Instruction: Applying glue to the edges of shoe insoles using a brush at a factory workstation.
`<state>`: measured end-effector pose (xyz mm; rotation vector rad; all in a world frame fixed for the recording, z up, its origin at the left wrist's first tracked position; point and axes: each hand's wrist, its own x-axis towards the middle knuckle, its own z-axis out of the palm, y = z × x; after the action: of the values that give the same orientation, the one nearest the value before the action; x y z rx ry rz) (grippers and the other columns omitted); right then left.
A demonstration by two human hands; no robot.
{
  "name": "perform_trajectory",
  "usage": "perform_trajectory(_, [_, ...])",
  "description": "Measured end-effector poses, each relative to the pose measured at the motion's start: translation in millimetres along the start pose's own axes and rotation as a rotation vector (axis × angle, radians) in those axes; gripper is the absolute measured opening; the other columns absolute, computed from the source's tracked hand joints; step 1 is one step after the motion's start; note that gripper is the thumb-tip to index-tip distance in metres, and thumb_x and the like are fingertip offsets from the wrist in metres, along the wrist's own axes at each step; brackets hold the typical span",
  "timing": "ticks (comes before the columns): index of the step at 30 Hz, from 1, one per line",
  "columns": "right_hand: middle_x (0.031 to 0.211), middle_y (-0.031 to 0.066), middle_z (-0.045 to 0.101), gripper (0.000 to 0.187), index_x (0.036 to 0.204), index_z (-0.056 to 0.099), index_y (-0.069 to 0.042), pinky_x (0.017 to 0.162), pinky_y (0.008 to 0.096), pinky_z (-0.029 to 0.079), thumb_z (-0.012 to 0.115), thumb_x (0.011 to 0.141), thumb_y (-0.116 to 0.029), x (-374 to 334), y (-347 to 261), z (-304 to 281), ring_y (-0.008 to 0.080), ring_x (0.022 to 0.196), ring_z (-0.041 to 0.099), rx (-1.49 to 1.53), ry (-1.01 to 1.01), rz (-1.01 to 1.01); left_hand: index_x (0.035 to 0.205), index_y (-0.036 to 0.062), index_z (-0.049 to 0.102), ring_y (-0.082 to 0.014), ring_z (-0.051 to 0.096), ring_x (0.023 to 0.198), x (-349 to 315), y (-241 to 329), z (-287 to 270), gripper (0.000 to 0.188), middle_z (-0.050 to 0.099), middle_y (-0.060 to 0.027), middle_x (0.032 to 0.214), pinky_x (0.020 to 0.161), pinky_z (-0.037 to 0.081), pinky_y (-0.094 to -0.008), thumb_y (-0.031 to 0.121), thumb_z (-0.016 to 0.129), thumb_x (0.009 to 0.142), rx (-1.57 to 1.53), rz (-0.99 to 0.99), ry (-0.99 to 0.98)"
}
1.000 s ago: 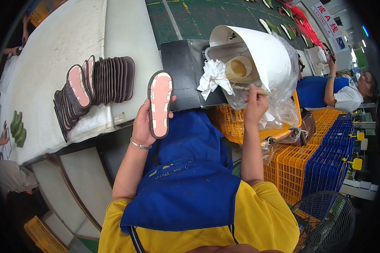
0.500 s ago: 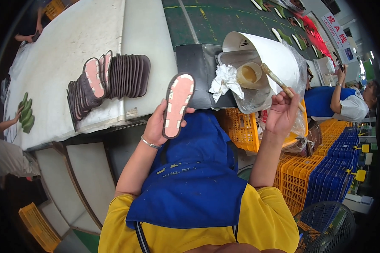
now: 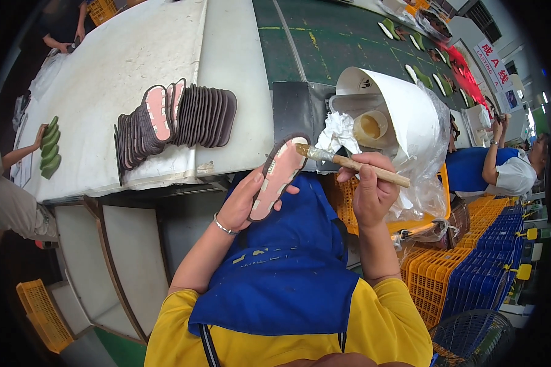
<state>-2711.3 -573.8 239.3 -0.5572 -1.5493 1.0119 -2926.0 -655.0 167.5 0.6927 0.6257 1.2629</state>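
A slim, rounded shoe sole piece (image 3: 278, 181), matte pink with a dark rim and pale tabs along its edges, sits slanted in the left hand (image 3: 242, 199), above the smooth blue apron (image 3: 275, 275). The brush (image 3: 352, 164) has a round wooden handle and stiff bristles, which touch the piece's upper end. On the pale tabletop (image 3: 104, 92), more dark-rimmed pieces (image 3: 208, 116) lean in a ridged row. Crumpled white tissue (image 3: 335, 131) lies beside a round tub (image 3: 371, 125) of amber liquid. The left hand is palm up, thumb along one edge, fingers curled beneath, gripping the piece. The right hand (image 3: 374, 191), its forearm nearly upright, pinches the handle between thumb and fingers.
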Motion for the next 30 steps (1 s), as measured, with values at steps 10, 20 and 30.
perform_trajectory(10, [0.087,0.0091,0.064,0.013,0.105,0.062,0.004,0.065,0.0222,0.05,0.057,0.097,-0.005,8,1,-7,0.0122,0.069,0.064,-0.109,-0.016,-0.026,0.14,-0.0007,0.041,-0.0108,0.059,0.079,-6,6,-2,0.063,0.064,-0.0198,0.116,0.072,0.051,-0.0241,0.049,0.039,0.102,-0.005,0.036,-0.063])
perform_trajectory(20, [0.077,0.0093,0.066,0.02,0.102,0.064,0.004,0.061,0.0267,0.05,0.064,0.094,-0.014,17,-10,11,0.0157,0.065,0.064,-0.147,-0.082,-0.125,0.141,-0.0006,0.041,-0.0107,0.06,0.077,-5,6,-6,0.063,0.066,-0.0199,0.113,0.071,0.051,-0.0234,0.049,0.039,0.102,-0.037,0.016,-0.029])
perform_trajectory(30, [0.075,0.0086,0.064,0.014,0.096,0.066,0.002,0.056,0.0256,0.047,0.065,0.092,-0.012,29,-3,-2,0.0151,0.06,0.06,-0.328,-0.135,-0.088,0.141,-0.0004,0.041,-0.0102,0.06,0.078,-3,7,-11,0.062,0.066,-0.02,0.113,0.072,0.051,-0.0233,0.049,0.038,0.103,-0.037,0.038,-0.036])
